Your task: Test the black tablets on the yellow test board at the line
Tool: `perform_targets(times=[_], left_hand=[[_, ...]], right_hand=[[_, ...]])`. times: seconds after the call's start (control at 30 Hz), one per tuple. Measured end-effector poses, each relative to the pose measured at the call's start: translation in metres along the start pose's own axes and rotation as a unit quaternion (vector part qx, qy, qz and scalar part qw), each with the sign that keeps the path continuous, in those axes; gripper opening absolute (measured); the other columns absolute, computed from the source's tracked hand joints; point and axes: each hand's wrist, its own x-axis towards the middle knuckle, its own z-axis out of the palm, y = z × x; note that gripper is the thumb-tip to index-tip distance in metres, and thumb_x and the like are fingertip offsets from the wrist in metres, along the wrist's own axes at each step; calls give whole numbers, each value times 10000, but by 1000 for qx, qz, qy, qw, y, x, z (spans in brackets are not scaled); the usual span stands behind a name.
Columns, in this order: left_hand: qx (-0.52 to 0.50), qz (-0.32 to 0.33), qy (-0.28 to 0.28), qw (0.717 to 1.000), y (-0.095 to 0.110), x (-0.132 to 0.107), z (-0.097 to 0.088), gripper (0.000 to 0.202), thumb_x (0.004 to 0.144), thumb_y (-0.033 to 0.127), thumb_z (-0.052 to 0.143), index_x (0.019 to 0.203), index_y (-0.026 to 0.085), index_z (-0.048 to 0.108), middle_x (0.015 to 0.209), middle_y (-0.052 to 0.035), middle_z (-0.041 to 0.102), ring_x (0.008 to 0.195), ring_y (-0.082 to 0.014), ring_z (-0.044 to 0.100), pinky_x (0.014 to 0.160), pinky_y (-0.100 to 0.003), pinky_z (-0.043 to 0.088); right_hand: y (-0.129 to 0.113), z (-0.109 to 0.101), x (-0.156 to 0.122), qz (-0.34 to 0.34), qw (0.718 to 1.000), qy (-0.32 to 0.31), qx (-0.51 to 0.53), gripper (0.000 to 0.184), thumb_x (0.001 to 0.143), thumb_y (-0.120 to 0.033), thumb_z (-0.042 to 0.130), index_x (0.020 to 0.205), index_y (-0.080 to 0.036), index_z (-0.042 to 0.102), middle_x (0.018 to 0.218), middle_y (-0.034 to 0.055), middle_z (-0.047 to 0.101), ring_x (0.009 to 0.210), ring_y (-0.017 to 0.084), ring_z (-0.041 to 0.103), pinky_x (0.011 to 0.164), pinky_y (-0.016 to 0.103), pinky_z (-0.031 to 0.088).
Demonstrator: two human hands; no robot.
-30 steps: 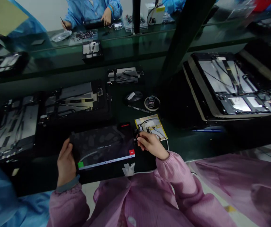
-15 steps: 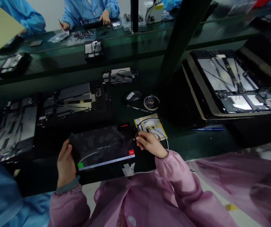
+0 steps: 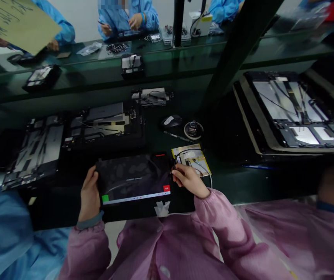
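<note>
A dark tablet screen (image 3: pixel 134 167) lies before me, lit, with a green square at its lower left corner, a red one at its lower right and red lettering at the top. My left hand (image 3: pixel 90 196) grips its left edge, fingers mostly behind it. At the right edge, my right hand (image 3: pixel 188 179) pinches a small dark cable plug (image 3: pixel 173 163); whether it sits in the tablet cannot be made out. Just behind that hand lies a flat yellow-edged battery pack (image 3: pixel 203 161) with black and white leads across it.
A mouse (image 3: pixel 171 121), a pen-like tool (image 3: pixel 178 136) and a coiled cable (image 3: pixel 193 130) lie behind the tablet. Opened device panels (image 3: pixel 102 124) stand left, a tall stack (image 3: pixel 289 105) right. A dark post (image 3: pixel 236 46) rises behind. Co-workers (image 3: pixel 143 19) sit opposite and at both sides.
My view has shifted, so the bench appears further right and slightly lower. Both hands keep their places at the tablet. A blurred co-worker's hand has appeared at the right edge.
</note>
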Motion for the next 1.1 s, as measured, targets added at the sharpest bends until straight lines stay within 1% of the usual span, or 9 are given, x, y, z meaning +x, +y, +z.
perform_targets(times=[0.13, 0.3, 0.4, 0.5, 0.6, 0.67, 0.8, 0.97, 1.1], left_hand=[[-65, -24, 15, 997, -1, 2, 3, 423, 679, 332, 732, 1076, 196, 680, 1160, -38, 678, 1233, -242, 531, 1114, -354, 351], [-58, -5, -8, 998, 8, -4, 7, 397, 735, 343, 704, 1089, 165, 692, 1171, -61, 677, 1217, -257, 545, 1088, -349, 386], [-30, 26, -24, 999, 11, -8, 8, 408, 762, 381, 696, 1103, 156, 695, 1190, -70, 670, 1209, -266, 548, 1083, -348, 392], [-35, 36, -40, 998, 7, -7, 5, 429, 771, 414, 696, 1125, 171, 689, 1210, -65, 664, 1213, -270, 547, 1096, -360, 375], [-58, 23, -62, 996, 0, -4, 1, 448, 770, 429, 703, 1154, 200, 674, 1248, -51, 647, 1252, -271, 519, 1115, -373, 351], [-68, 17, -71, 995, -3, -2, 0, 456, 775, 433, 699, 1170, 209, 664, 1267, -49, 636, 1268, -270, 506, 1125, -378, 337], [-89, -3, -88, 992, -2, -2, 1, 466, 773, 439, 695, 1180, 214, 655, 1257, -53, 642, 1236, -265, 537, 1106, -380, 361], [-117, -26, -84, 989, 1, 0, 4, 483, 719, 446, 737, 1134, 206, 681, 1180, -50, 680, 1228, -284, 539, 1050, -363, 418], [-131, -44, -110, 984, -1, 3, 3, 490, 737, 450, 723, 1164, 218, 661, 1166, -44, 685, 1187, -273, 571, 1036, -361, 425]], right_hand=[[-1, 0, 0, 6, 1000, 5, -25, 264, 921, -345, 458, 696, -207, 468, 524, -55, 533, 421, 69, 473, 486, 204, 361], [-4, 4, -1, 12, 998, 29, -63, 233, 921, -354, 442, 744, -209, 487, 562, -39, 584, 444, 85, 517, 504, 214, 389], [-7, 6, -4, 12, 991, 57, -123, 213, 915, -364, 439, 788, -211, 514, 534, -41, 583, 463, 103, 544, 539, 223, 426], [-9, 7, -7, -6, 980, 95, -176, 188, 896, -371, 465, 917, -204, 550, 514, -49, 576, 492, 131, 581, 585, 245, 463], [-7, 9, -12, -36, 973, 148, -172, 266, 884, -366, 487, 1090, -199, 501, 678, -18, 649, 530, 141, 619, 584, 259, 488], [-4, 10, -15, -51, 968, 172, -177, 263, 892, -351, 487, 1113, -207, 479, 796, 10, 673, 551, 142, 634, 579, 265, 499], [1, 10, -18, -95, 945, 167, -263, 190, 915, -307, 480, 1058, -209, 559, 769, 22, 665, 607, 162, 648, 632, 285, 516], [4, 10, -15, -162, 910, 154, -349, 214, 935, -269, 459, 1070, -215, 617, 956, 72, 676, 784, 188, 672, 728, 305, 533], [6, 10, -12, -182, 895, 151, -378, 212, 944, -275, 460, 1064, -215, 624, 989, 73, 676, 835, 193, 671, 740, 303, 532]])
